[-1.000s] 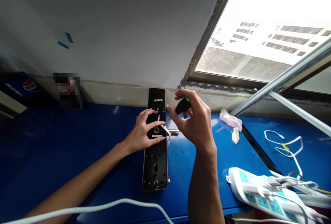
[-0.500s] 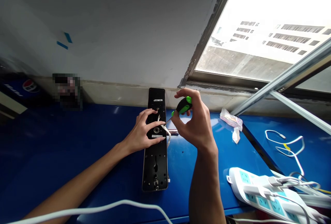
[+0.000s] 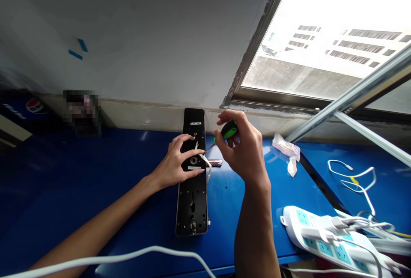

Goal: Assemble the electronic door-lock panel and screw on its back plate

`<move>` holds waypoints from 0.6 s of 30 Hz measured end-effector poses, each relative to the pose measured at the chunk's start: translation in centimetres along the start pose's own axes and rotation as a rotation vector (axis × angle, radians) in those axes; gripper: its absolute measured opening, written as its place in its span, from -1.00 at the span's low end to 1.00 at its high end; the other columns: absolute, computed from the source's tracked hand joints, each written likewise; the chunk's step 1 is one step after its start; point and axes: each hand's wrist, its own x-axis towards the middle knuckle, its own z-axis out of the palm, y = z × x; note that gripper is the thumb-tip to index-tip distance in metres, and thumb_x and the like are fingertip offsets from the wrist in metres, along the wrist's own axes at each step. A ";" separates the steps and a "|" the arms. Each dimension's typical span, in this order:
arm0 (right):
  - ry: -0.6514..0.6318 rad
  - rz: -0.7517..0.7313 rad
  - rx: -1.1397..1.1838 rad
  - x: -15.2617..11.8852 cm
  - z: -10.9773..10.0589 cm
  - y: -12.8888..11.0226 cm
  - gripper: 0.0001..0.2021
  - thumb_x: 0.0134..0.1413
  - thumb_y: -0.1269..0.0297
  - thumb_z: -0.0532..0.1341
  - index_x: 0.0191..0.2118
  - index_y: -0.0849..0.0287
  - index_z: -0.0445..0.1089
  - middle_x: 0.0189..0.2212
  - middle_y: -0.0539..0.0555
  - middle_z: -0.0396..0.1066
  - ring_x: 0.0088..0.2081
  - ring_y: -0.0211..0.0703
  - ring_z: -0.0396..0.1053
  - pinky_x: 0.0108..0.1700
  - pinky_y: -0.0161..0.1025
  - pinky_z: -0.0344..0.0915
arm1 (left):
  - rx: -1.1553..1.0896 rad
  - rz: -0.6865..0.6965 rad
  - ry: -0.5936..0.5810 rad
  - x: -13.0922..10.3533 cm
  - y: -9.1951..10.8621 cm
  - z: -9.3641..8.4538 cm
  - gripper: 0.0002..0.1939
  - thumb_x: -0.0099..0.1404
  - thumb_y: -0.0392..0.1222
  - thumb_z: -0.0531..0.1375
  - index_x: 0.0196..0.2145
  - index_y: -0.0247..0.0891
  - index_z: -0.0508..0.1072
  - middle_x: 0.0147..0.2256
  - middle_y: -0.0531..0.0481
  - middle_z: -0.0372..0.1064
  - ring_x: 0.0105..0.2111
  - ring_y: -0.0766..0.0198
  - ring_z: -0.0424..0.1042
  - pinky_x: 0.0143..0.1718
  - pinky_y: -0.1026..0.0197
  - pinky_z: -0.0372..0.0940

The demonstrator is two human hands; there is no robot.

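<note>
A long black lock panel [image 3: 192, 196] lies lengthwise before me, its far end close to the wall. It has screw holes, white labels and a slot. My left hand [image 3: 176, 161] rests on its upper half, fingers stretched and spread. One fingertip is by a white cable [image 3: 207, 160] that runs over the panel's right edge. My right hand [image 3: 245, 149] is closed around the black and green handle of a screwdriver [image 3: 229, 130]. The screwdriver's shaft slants down-left toward the panel's right edge by the cable; the fingertip hides where its tip meets it.
A shiny cylindrical object [image 3: 214, 163] lies right of the panel on the blue table [image 3: 135, 149]. Further right are a clear plastic packet [image 3: 285, 146], a power strip [image 3: 324, 239] with plugs, and a loose white cable [image 3: 356, 183]. Another white cable [image 3: 154, 250] crosses the near edge.
My right hand's fingers have shifted on the screwdriver, and its handle appears slightly turned. The left hand keeps its place on the panel. The view has moved slightly.
</note>
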 end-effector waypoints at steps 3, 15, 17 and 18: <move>-0.012 -0.009 0.012 0.0 0.0 0.0 -0.55 0.18 0.53 0.25 0.14 0.03 0.31 -0.02 0.04 0.49 -0.31 -0.27 0.37 -0.25 -0.23 0.43 | -0.011 0.004 -0.004 0.0 0.0 0.0 -0.50 0.31 0.03 0.44 0.18 0.00 0.56 0.35 -0.18 0.08 0.40 -0.26 0.06 0.39 -0.34 0.18; 0.001 0.000 0.000 0.1 0.1 0.1 -0.67 0.24 0.43 0.28 0.07 0.01 0.33 -0.12 0.00 0.50 -0.39 -0.30 0.35 -0.28 -0.24 0.45 | -0.001 0.003 -0.006 0.0 -0.1 0.0 -0.49 0.32 0.04 0.43 0.19 0.02 0.55 0.35 -0.16 0.08 0.40 -0.25 0.05 0.40 -0.33 0.15; 0.007 0.001 -0.006 0.1 0.1 0.2 -0.71 0.28 0.42 0.27 0.06 0.00 0.34 -0.16 -0.01 0.50 -0.43 -0.32 0.32 -0.30 -0.25 0.44 | 0.005 -0.003 -0.004 0.0 -0.1 0.0 -0.49 0.31 0.03 0.44 0.20 0.04 0.55 0.34 -0.16 0.09 0.40 -0.25 0.06 0.41 -0.33 0.13; 0.007 -0.006 0.000 0.0 0.2 0.2 -0.68 0.28 0.45 0.25 0.08 0.00 0.33 -0.13 0.00 0.50 -0.40 -0.30 0.34 -0.29 -0.25 0.45 | 0.003 -0.006 -0.005 0.0 -0.1 0.0 -0.49 0.31 0.03 0.44 0.19 0.04 0.56 0.34 -0.16 0.10 0.40 -0.25 0.06 0.41 -0.33 0.14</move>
